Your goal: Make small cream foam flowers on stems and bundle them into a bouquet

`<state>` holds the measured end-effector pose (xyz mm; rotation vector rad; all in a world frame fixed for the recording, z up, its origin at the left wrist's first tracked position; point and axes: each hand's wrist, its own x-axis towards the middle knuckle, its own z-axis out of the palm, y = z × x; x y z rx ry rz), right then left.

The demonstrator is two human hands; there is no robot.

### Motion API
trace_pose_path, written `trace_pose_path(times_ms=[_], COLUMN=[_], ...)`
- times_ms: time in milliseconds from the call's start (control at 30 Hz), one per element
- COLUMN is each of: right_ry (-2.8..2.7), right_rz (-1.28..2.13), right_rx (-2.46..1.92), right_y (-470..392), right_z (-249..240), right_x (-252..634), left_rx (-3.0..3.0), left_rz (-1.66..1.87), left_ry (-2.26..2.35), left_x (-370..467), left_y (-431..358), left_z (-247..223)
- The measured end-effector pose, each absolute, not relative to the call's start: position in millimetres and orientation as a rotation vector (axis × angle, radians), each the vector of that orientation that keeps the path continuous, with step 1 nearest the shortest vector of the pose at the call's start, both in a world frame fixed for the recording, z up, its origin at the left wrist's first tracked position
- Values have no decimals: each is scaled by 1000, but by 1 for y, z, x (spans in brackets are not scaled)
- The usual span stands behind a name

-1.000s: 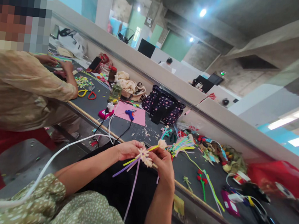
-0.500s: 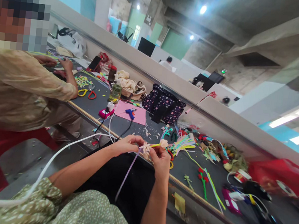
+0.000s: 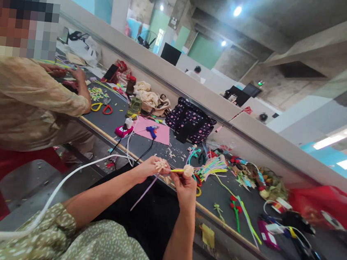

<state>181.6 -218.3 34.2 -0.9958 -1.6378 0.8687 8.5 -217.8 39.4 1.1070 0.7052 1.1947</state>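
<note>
My left hand [image 3: 152, 170] is closed on a cream pipe-cleaner flower [image 3: 160, 165], whose petals show above the fingers. A purple pipe-cleaner stem [image 3: 144, 195] hangs from it over my lap. My right hand [image 3: 185, 183] pinches a yellow pipe cleaner [image 3: 177, 170] with a round cream bloom [image 3: 188, 171] at its end. The yellow piece reaches across to the left fingertips; whether they grip it is hard to tell. Another pale piece shows between the hands, partly hidden. Just beyond my right hand lie scissors [image 3: 198, 190] with red and yellow handles.
A bundle of coloured pipe cleaners [image 3: 214, 167] lies right of my hands. A blue glue gun [image 3: 151, 132] rests on a pink sheet [image 3: 139, 127]. A dotted bag [image 3: 189, 121] stands behind. A white cable [image 3: 72, 177] runs past my left arm. A co-worker [image 3: 28, 94] sits at left.
My left hand has turned and shifted slightly left, so the cream flower now faces up. The purple stem swings left with it. My right hand has barely moved.
</note>
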Motion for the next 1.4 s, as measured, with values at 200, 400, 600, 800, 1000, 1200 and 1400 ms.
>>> trace_pose_path(times_ms=[200, 400, 600, 800, 1000, 1200, 1400], right_ry=[-1711, -1707, -1600, -1519, -1308, -1154, -1171], right_rz=[839, 820, 981, 922, 865, 822, 826], right_rx=[-944, -905, -884, -967, -1049, -1070, -1021], right_y=[-217, -221, -220, -218, -212, -213, -230], right_z=[38, 45, 39, 36, 25, 18, 22], right_x=[186, 185, 187, 187, 187, 176, 159], left_rx=[977, 689, 610, 726, 1203, 2258, 2483], left_rz=[1080, 902, 727, 825, 1495, 1640, 1551], left_ry=[583, 535, 428, 468, 948, 1196, 1376], left_x=[8, 11, 16, 21, 9, 7, 23], left_y=[-217, -216, -206, -207, -215, -238, -240], left_z=[39, 38, 27, 23, 22, 27, 29])
